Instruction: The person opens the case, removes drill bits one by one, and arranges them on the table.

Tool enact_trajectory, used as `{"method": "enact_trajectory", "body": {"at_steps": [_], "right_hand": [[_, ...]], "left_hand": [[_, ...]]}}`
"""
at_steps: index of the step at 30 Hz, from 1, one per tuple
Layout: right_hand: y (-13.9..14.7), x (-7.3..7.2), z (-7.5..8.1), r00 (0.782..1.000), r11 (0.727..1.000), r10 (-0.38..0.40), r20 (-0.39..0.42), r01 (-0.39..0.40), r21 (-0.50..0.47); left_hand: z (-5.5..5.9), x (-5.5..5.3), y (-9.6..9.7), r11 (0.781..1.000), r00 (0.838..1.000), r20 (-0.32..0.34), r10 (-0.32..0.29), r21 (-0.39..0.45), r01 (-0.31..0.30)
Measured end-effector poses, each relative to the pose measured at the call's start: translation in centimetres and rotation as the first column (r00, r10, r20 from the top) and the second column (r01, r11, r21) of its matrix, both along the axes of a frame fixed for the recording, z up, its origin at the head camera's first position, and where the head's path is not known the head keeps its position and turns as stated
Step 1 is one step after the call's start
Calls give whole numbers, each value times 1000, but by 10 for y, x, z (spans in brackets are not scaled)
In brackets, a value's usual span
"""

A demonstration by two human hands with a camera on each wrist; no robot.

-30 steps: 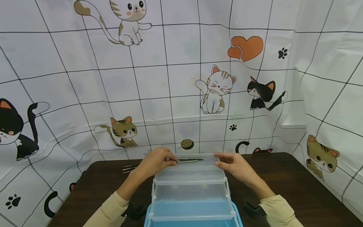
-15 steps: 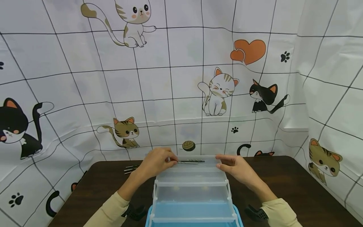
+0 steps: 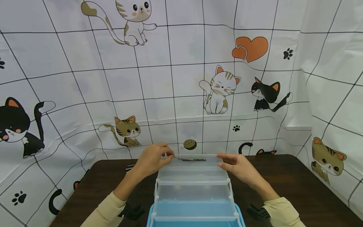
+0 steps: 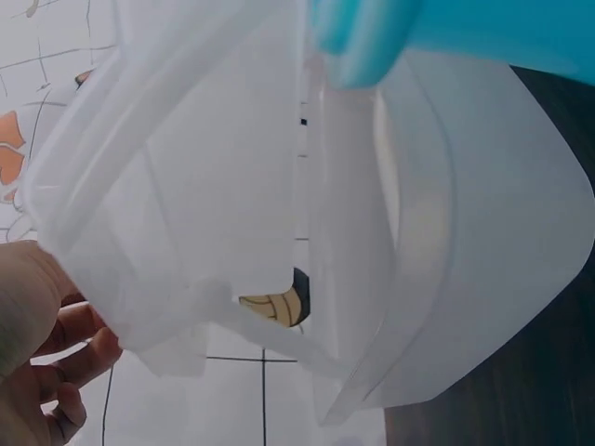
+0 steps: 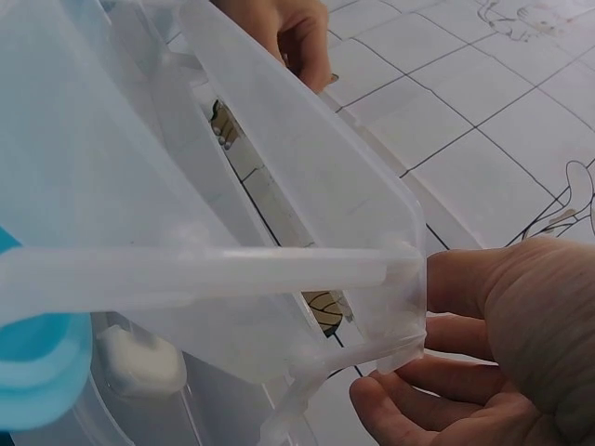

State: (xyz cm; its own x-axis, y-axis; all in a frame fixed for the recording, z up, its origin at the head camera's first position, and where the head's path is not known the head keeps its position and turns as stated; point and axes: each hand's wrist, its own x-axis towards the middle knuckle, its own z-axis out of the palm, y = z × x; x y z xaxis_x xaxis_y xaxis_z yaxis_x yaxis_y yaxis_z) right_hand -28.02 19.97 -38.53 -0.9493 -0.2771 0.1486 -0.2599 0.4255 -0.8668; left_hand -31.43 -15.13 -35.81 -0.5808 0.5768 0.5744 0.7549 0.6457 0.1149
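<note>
A tiered storage box with translucent trays [image 3: 194, 192] over a blue base [image 3: 150, 217] stands spread in front of me. Drill bits [image 3: 193, 159] lie together in its topmost, farthest tray. My left hand [image 3: 154, 159] is at that tray's left end, thumb and forefinger pinching the thin end of a drill bit. Its fingertips also show at the tray's far side in the right wrist view. My right hand [image 3: 241, 171] holds the tray's right end; in the right wrist view its fingers [image 5: 456, 372] curl at the corner, partly behind the plastic.
More drill bits [image 3: 129, 167] lie on the dark wooden table [image 3: 113, 176] to the left, partly behind my left wrist. A white sheet [image 3: 181, 78] printed with cats and grid lines hangs behind and at the sides. Hinged arms [image 5: 195, 279] link the trays.
My left hand has shifted slightly up and left, away from the bits in the tray. The silver bit at its fingertips now shows much less. My right hand stays at the tray's corner.
</note>
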Motion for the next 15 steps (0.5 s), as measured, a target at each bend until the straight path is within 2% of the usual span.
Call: {"method": "enact_trajectory", "body": {"at_steps": [9, 15], "right_hand": [[0, 0, 0, 1000, 1000, 8, 23, -8, -15], [0, 0, 0, 1000, 1000, 8, 20, -8, -10]], "left_hand": [[5, -3, -15, 993, 998, -40, -57, 104, 61], [5, -7, -30, 988, 999, -21, -36, 151, 38]]}}
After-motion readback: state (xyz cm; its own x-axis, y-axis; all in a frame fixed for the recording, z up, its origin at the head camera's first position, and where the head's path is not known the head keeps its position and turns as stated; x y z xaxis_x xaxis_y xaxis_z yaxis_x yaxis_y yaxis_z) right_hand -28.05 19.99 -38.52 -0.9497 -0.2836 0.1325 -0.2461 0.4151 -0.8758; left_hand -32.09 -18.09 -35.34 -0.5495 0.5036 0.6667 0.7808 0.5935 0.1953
